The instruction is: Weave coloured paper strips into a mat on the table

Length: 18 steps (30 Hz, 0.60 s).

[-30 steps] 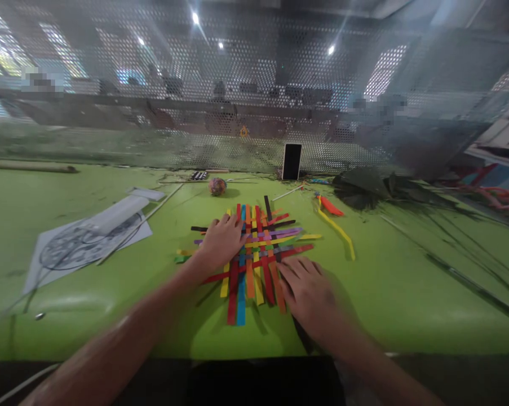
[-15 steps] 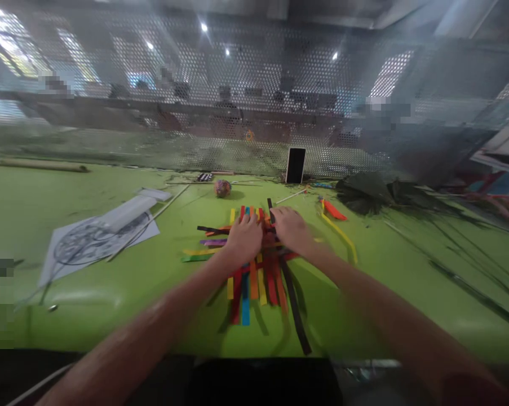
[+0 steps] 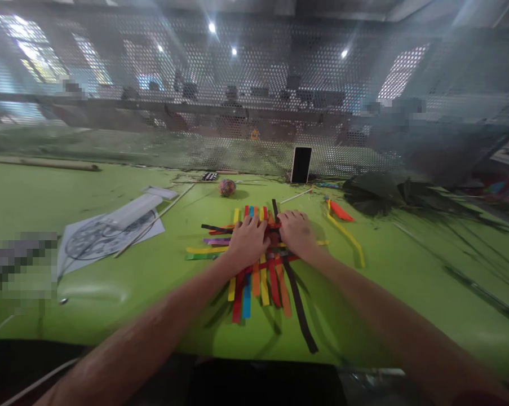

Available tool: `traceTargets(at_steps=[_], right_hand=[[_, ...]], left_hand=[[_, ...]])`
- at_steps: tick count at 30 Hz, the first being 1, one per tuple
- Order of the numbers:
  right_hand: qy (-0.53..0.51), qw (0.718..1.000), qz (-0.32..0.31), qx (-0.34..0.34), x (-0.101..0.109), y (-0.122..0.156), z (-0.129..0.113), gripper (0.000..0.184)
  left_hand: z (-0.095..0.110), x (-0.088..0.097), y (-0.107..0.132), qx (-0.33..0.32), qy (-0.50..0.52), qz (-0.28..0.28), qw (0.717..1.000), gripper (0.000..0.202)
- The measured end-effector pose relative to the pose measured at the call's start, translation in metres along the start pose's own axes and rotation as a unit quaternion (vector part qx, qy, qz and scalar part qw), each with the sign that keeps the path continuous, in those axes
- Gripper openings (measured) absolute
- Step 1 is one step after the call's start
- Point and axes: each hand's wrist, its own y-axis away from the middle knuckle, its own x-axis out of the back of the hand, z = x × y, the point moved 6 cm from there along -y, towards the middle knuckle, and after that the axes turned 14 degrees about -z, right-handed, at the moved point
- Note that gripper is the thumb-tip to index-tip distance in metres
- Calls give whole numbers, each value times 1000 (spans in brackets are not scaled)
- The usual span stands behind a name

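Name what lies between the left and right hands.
Crossed coloured strips: in the head view, part of them shows in the narrow gap between the left hand and the right hand.

On the counter, paper lies left of the strips, ball and phone behind them, leaves behind-right.

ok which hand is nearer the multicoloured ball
Left. The left hand is on the coloured strips, on the near side of the ball and slightly right; the right hand is farther right.
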Motion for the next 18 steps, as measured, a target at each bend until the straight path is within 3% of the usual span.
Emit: traceTargets(at_steps=[11, 18], right_hand=[[8, 1000, -3, -2, 2, 2, -1, 28], [2, 1000, -5, -4, -2, 0, 1, 31]], left_hand=[[2, 2, 3, 19, 7, 0, 1000, 35], [-4, 3, 5, 72, 9, 16, 997, 42]])
